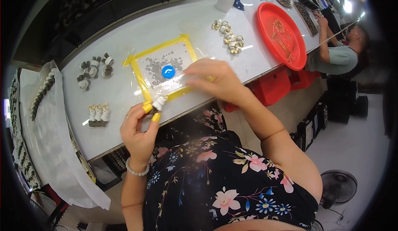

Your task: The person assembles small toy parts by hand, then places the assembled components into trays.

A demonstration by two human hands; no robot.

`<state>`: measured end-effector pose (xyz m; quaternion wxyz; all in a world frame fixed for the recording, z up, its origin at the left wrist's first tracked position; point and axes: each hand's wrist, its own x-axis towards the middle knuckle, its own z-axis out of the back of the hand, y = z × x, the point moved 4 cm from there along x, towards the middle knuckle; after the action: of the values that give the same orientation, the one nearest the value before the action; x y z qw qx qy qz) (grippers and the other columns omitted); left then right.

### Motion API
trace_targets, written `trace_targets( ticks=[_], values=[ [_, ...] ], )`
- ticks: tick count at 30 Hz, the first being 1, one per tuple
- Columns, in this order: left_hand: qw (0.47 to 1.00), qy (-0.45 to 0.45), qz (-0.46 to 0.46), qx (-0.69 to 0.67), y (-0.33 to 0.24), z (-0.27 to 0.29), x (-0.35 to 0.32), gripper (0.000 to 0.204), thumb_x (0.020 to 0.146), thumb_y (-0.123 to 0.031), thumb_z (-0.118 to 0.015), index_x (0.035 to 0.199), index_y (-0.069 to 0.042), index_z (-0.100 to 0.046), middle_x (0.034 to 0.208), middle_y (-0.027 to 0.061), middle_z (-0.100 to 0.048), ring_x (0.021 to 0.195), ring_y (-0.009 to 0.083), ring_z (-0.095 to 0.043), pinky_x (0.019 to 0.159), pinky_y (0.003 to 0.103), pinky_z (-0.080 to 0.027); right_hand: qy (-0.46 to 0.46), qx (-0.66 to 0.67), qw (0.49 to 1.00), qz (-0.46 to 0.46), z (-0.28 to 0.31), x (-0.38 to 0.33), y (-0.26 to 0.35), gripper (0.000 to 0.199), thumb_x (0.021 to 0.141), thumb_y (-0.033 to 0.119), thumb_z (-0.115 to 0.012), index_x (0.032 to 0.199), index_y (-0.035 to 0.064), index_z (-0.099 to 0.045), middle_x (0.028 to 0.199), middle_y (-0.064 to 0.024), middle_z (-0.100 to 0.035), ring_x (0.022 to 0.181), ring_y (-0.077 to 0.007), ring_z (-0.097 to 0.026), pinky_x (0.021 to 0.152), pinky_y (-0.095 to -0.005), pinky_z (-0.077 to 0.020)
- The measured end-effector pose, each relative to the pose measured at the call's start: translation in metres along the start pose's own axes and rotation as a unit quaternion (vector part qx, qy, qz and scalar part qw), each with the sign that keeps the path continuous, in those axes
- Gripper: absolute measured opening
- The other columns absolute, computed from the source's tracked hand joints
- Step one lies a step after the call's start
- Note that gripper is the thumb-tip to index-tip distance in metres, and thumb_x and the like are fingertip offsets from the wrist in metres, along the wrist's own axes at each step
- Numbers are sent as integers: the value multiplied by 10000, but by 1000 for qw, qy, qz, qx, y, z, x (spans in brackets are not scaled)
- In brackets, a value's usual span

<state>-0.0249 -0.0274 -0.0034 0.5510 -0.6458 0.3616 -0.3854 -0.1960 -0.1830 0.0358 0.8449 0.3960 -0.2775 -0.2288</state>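
Note:
My left hand (139, 130) is closed near the table's front edge, with yellow wrapping on the tips of its thumb and a finger. Between those tips it pinches a small white figurine (159, 103) with a dark part below. My right hand (219, 81) hovers over the right side of a tape-framed square, its fingers smeared by motion; whether they hold anything is hidden by the blur. Left of those fingers, a round blue cap (168, 71) with a white substance in it rests among grey spots inside the yellow tape border (139, 78).
Several small figurines stand in groups at the left (93, 70), front left (98, 113) and right (229, 37). A round red tray (265, 19) overhangs the right edge, near a white bottle (225, 1). Another person (342, 57) works at the far right. Red stools (271, 91) stand below.

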Motion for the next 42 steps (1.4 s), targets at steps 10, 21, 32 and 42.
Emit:
trace_targets(
  ticks=[10,21,32,42],
  values=[
    [849,-54,-243,467,-18,28,-26,246,660,30,-721,884,15,-620,970,149,-582,900,325,-551,785,390,-457,-174,-319,903,-228,89,-36,-55,220,804,188,-678,948,32,-622,681,-90,-560,591,-192,-538,556,-312,-438],
    [778,-160,-200,573,-24,57,-27,245,638,-30,-722,868,-1,-642,1116,185,-501,1026,354,-447,858,423,-396,-124,-264,936,-197,73,-37,-50,182,793,67,-656,950,8,-586,720,-69,-544,603,-146,-503,567,-277,-430],
    [779,-219,-135,572,-27,70,-6,627,620,-203,-770,1108,34,-454,1213,258,-414,1159,441,-364,971,508,-302,-144,-188,955,-177,48,-34,-49,150,794,34,-659,907,3,-566,670,-23,-483,597,-100,-444,548,-240,-392],
    [808,-152,-73,565,-31,76,6,537,571,-211,-754,1025,-29,-533,1101,189,-503,1042,353,-444,905,457,-375,-150,-142,966,-154,46,-49,-66,136,835,28,-634,939,1,-551,739,1,-480,627,-75,-422,560,-215,-377]
  ],
)
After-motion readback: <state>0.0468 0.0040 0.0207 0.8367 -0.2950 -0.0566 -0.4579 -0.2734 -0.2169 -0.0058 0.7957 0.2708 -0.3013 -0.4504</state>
